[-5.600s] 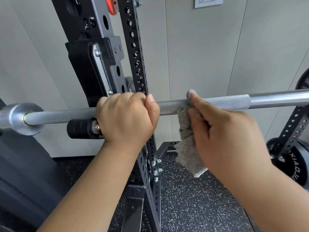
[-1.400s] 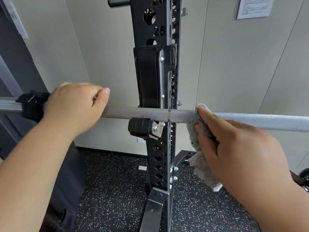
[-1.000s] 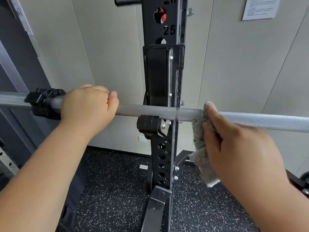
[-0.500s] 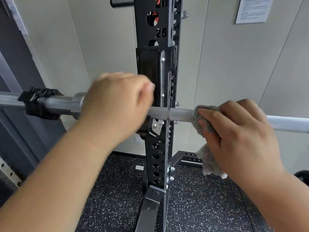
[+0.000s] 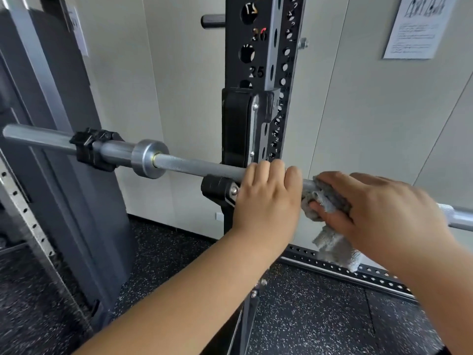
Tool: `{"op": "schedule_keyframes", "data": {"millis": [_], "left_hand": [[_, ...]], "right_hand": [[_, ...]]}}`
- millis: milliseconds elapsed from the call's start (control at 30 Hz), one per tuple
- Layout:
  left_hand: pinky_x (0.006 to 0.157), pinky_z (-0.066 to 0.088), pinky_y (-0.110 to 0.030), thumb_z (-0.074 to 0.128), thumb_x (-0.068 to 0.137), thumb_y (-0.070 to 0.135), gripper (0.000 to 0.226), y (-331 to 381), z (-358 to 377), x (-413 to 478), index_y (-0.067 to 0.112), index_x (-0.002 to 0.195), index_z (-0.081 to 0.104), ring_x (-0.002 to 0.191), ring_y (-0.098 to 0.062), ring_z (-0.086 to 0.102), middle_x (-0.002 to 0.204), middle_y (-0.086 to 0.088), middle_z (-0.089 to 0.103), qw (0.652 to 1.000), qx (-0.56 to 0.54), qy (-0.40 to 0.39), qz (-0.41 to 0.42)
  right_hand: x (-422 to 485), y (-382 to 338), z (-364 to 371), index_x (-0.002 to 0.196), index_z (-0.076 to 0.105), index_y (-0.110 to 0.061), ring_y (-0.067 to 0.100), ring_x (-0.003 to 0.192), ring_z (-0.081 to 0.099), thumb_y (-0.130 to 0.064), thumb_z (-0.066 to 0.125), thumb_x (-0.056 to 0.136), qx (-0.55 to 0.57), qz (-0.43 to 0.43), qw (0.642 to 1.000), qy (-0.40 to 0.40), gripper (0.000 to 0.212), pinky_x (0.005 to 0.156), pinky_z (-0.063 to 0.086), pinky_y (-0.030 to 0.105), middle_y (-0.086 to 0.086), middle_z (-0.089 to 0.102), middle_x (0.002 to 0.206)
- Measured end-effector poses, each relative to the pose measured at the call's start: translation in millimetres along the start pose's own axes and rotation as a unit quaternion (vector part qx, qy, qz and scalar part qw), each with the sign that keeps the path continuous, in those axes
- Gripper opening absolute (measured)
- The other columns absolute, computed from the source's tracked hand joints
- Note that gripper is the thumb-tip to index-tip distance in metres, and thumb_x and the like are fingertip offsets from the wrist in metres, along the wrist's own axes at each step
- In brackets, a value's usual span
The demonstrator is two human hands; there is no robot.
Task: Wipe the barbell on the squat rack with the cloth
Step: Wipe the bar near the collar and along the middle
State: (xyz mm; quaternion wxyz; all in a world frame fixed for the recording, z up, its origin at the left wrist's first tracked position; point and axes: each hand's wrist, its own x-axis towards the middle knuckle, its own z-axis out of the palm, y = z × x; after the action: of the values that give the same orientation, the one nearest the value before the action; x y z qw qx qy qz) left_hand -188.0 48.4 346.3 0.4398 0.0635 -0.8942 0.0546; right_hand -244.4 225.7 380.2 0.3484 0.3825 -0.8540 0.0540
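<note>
A steel barbell (image 5: 194, 165) lies across the black squat rack upright (image 5: 263, 73), resting in its hook (image 5: 220, 189). A black collar (image 5: 93, 148) clamps the bar's sleeve at the left. My left hand (image 5: 268, 198) grips the bar right in front of the upright, fingers curled over the top. Just to its right, my right hand (image 5: 371, 208) holds a grey fluffy cloth (image 5: 326, 198) wrapped round the bar, with the cloth's loose end hanging below. The bar under both hands is hidden.
A grey padded machine frame (image 5: 64, 149) with a perforated steel rail (image 5: 23, 206) stands at the left. The rack's perforated base beam (image 5: 345, 271) runs along the speckled rubber floor (image 5: 307, 316). A paper notice (image 5: 419, 26) hangs on the wall.
My left hand left the bar near the collar and moved right, and now grips it in front of the upright, beside the cloth. My right hand turned over the top of the bar with the cloth.
</note>
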Motion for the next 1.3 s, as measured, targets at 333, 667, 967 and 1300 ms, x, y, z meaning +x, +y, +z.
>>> {"op": "schedule_keyframes", "data": {"millis": [333,667,967,1300], "left_hand": [[0.083,0.044,-0.045,0.037,0.087,-0.003,0.027,0,10,4,0.007,0.098,0.06,0.084,-0.031,0.051,0.09,-0.008,0.056,0.999,-0.009,0.022,0.047],[0.082,0.042,-0.043,0.033,0.092,0.0,0.031,43,13,9,0.008,0.102,0.061,0.083,-0.028,0.049,0.09,-0.006,0.057,0.996,-0.039,0.032,0.072],[0.081,0.043,-0.043,0.038,0.094,0.003,0.027,92,17,16,0.009,0.104,0.062,0.086,-0.027,0.053,0.094,-0.006,0.062,0.993,-0.055,0.024,0.097],[0.08,0.043,-0.042,0.037,0.093,0.002,0.029,103,16,19,0.007,0.105,0.063,0.084,-0.028,0.054,0.091,-0.006,0.062,0.994,-0.048,0.015,0.099]], "right_hand": [[-3,9,-1,0.117,0.071,-0.035,0.026,0.054,0.063,-0.061,0.064,0.084,0.022,0.003,1.0,0.003,0.042,0.052,0.029,0.022,-0.006,0.067,0.072],[-27,48,-11,0.119,0.072,-0.035,0.028,0.057,0.065,-0.065,0.051,0.095,0.026,0.029,0.999,0.011,0.044,0.052,0.033,0.024,-0.006,0.069,0.075],[-54,89,-30,0.127,0.065,-0.044,0.025,0.069,0.067,-0.085,0.028,0.09,0.054,0.057,0.997,-0.016,0.067,0.056,0.056,0.037,-0.015,0.069,0.084],[-58,100,-32,0.131,0.062,-0.043,0.023,0.065,0.063,-0.076,0.041,0.092,0.073,0.061,0.995,-0.038,0.055,0.055,0.053,0.036,-0.016,0.064,0.08]]}}
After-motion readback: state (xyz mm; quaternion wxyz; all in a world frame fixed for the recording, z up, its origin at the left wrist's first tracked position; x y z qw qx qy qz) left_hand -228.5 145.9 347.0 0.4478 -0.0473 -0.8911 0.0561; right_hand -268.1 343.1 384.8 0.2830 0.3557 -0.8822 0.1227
